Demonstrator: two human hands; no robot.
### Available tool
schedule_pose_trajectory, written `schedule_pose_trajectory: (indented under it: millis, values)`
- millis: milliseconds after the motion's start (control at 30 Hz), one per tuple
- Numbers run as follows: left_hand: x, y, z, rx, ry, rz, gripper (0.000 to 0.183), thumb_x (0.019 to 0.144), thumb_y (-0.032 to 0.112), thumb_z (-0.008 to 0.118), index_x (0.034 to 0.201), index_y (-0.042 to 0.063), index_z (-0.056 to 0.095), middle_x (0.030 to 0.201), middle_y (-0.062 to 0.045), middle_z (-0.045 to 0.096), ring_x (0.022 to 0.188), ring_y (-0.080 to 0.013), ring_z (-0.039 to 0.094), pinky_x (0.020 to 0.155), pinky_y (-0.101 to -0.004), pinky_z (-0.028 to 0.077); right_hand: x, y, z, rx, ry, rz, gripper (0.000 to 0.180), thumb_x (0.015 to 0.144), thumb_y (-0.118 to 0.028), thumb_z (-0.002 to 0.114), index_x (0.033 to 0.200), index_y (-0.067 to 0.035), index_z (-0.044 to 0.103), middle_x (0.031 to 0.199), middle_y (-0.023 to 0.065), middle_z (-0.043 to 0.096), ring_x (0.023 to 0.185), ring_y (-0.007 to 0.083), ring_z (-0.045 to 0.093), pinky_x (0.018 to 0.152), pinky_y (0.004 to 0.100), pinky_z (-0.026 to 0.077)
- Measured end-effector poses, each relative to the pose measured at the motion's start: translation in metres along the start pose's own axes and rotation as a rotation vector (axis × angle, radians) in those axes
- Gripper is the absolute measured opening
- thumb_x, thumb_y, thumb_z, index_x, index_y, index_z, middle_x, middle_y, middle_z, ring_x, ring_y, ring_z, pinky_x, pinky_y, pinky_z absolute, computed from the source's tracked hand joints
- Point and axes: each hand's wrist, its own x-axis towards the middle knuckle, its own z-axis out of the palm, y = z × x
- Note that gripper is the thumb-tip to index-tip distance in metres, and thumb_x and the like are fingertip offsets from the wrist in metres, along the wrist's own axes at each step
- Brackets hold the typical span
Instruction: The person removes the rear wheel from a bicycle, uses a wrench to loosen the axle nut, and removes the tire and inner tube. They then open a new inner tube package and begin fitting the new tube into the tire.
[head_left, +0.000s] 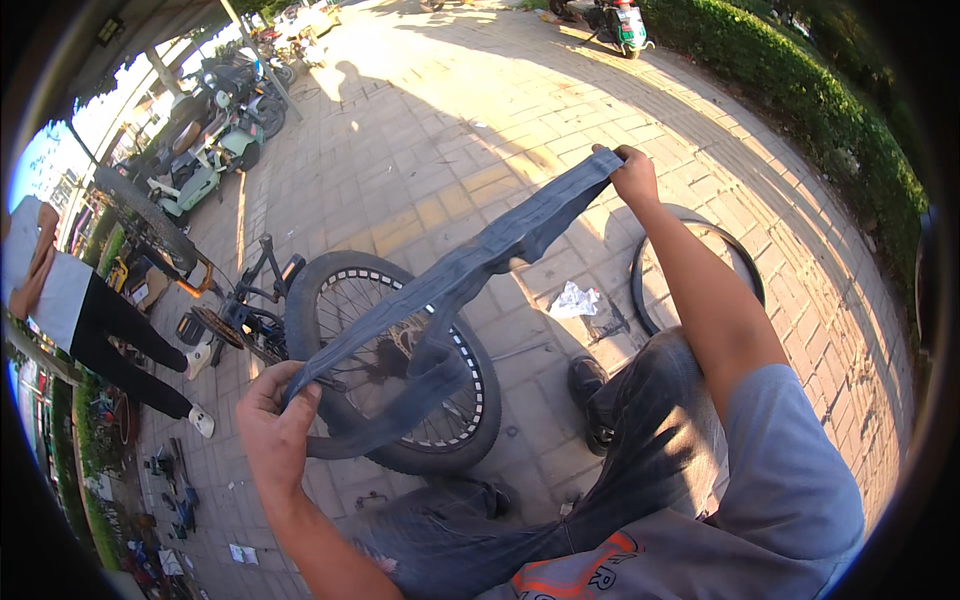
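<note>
A flattened grey-black rubber inner tube (480, 251) stretches diagonally across the view between my hands. My left hand (277, 427) grips one end of the stretch, thumb against fingers. At the far end, up and to the right, my right hand (634, 176) pinches the tube with the arm extended. The tube's slack half loops down in front of a fat-tyred bicycle wheel (487, 390) and hides part of its spokes and rim. That wheel belongs to a bicycle (232, 319) on the paving, its frame running off to the left.
A black tyre-like ring (637, 289) lies right of a crumpled white wrapper (574, 300). A person in black trousers (124, 337) stands at left near scattered tools (180, 495). Parked scooters (217, 157) line the upper left; a hedge (810, 97) borders the right.
</note>
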Motion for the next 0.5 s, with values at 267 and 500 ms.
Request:
schedule_pose_trajectory:
  millis: [267,500]
  values:
    - [0.006,-0.015,-0.023,-0.352,0.151,0.036,0.026,0.086,0.018,0.065,0.103,-0.002,0.062,0.060,0.004,0.041,0.045,-0.0032,0.032,0.041,-0.0209,0.023,0.013,0.080,-0.001,-0.154,-0.359,0.358,0.044,0.082,-0.037,0.071,0.084,0.007,0.067,0.079,0.0204,0.068,0.067,0.0330,0.067,0.052,0.0454,0.053]
    - [0.017,-0.013,0.040,-0.509,-0.132,-0.231,0.021,0.093,0.026,0.058,0.088,0.006,0.052,0.058,0.003,0.036,0.042,-0.0055,0.031,0.040,-0.0228,0.026,-0.055,-0.084,0.055,0.003,-0.867,0.150,0.040,0.076,-0.018,0.065,0.105,0.009,0.064,0.087,0.0228,0.068,0.075,0.0341,0.069,0.062,0.0418,0.057]
